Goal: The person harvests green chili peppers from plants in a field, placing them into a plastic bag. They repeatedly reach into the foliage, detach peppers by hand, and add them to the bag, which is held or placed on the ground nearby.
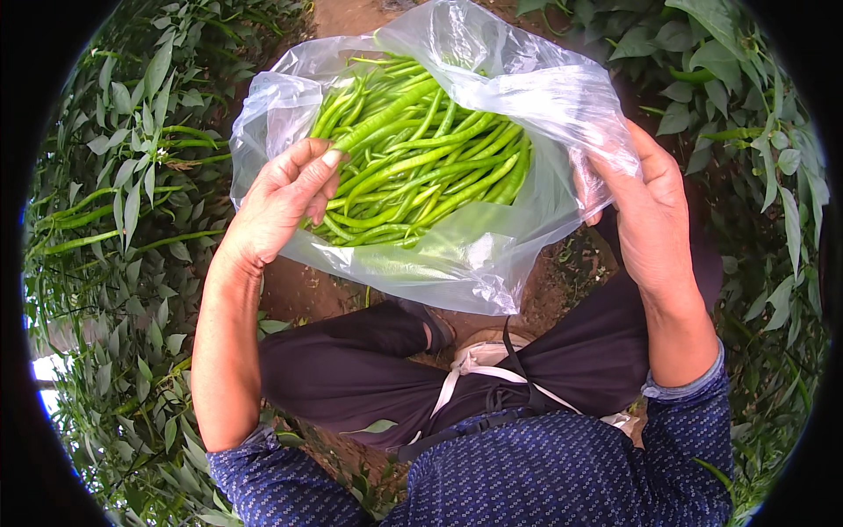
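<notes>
A clear plastic bag (pixel 454 270) full of long green chili peppers (pixel 421 171) lies wide-mouthed in front of me. My left hand (pixel 293 191) is at the bag's left side, pinching the end of one long green pepper (pixel 388 115) between thumb and fingers. That pepper slants up and right over the pile. On the right, my right hand (pixel 649 191) grips the bag's rim, with its fingers seen through the crumpled film. The bag's underside and the peppers at its bottom are hidden.
Leafy pepper plants (pixel 141 165) with hanging green peppers stand close on the left, and more plants (pixel 711 59) rise on the right. Brown soil (pixel 296 290) lies between the rows. My bent legs in dark trousers (pixel 355 356) are just below the bag.
</notes>
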The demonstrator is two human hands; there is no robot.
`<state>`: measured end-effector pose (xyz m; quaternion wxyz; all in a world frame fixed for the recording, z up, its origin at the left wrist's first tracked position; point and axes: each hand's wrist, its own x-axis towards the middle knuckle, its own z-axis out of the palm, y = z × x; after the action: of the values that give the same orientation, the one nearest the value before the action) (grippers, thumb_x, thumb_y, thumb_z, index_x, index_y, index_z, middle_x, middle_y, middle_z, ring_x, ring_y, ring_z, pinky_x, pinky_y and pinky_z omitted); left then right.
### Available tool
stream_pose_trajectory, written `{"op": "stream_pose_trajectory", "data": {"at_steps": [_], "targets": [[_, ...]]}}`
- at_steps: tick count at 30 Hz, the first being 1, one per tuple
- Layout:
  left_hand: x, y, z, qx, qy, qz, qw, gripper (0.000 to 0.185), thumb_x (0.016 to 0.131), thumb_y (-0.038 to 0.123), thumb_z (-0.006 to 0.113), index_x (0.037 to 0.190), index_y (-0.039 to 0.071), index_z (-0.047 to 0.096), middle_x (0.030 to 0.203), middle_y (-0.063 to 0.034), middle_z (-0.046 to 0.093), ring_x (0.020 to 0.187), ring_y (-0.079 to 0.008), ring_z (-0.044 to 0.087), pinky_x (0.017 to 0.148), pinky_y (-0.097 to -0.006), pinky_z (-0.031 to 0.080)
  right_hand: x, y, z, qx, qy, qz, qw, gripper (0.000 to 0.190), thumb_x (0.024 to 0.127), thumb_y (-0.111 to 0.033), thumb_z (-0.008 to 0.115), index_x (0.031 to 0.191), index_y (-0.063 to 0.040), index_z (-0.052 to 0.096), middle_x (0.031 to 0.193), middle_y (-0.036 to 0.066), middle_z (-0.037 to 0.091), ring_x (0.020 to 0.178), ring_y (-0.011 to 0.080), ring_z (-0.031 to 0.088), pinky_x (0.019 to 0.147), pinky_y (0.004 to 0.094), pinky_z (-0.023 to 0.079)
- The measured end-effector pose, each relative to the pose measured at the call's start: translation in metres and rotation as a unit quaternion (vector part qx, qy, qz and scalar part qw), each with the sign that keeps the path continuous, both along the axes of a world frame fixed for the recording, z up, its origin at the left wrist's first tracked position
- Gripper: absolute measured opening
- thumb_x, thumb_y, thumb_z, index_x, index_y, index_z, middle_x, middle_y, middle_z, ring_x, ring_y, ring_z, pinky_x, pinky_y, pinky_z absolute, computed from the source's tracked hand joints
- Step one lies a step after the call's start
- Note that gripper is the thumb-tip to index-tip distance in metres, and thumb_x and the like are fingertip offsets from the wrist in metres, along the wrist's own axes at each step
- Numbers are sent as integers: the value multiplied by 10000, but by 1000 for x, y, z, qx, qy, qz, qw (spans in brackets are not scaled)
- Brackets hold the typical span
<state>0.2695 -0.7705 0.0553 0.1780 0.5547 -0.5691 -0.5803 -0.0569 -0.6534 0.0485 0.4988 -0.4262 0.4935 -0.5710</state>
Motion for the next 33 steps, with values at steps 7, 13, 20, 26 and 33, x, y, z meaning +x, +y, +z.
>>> {"op": "stream_pose_trajectory", "data": {"at_steps": [7, 13, 20, 26, 33], "targets": [[-45, 42, 13, -407, -216, -250, 851, 245, 944, 132, 709, 1132, -15, 654, 921, -225, 693, 874, -380, 697, 770, -427, 557, 7, 0, 4, 1, 72, -11, 997, 302, 978, -252, 709, 1075, 18, 617, 813, -15, 651, 665, 36, 544, 589, 226, 446], [-67, 68, 39, -335, -266, -329, 842, 230, 914, 60, 723, 1113, -48, 676, 960, -216, 714, 862, -402, 691, 764, -421, 551, 5, 14, -20, 36, 303, 74, 950, 400, 932, -339, 681, 934, 52, 594, 672, 204, 617, 622, 379, 647, 615, 484, 507], [-96, 66, -9, -166, -196, -334, 907, 185, 888, 15, 717, 1069, -14, 696, 998, -190, 722, 951, -359, 705, 865, -416, 542, 34, 35, -44, -84, 109, 10, 990, 132, 989, -109, 552, 916, -4, 520, 609, 169, 567, 573, 351, 637, 551, 481, 489], [-125, 75, -89, -96, -108, -226, 963, 229, 902, 53, 647, 1123, -2, 673, 984, -196, 728, 978, -370, 706, 883, -445, 549, 43, 29, -38, -118, 17, -80, 990, 143, 977, -123, 570, 1005, 8, 517, 693, 220, 615, 643, 421, 656, 594, 514, 490], [-145, 86, -104, -68, -190, -280, 939, 248, 902, 72, 648, 1138, 0, 672, 982, -214, 726, 972, -383, 707, 876, -458, 553, 58, 42, -37, -116, 69, -27, 991, 182, 906, -153, 622, 968, -14, 522, 651, 205, 614, 584, 427, 639, 556, 529, 502]]}}
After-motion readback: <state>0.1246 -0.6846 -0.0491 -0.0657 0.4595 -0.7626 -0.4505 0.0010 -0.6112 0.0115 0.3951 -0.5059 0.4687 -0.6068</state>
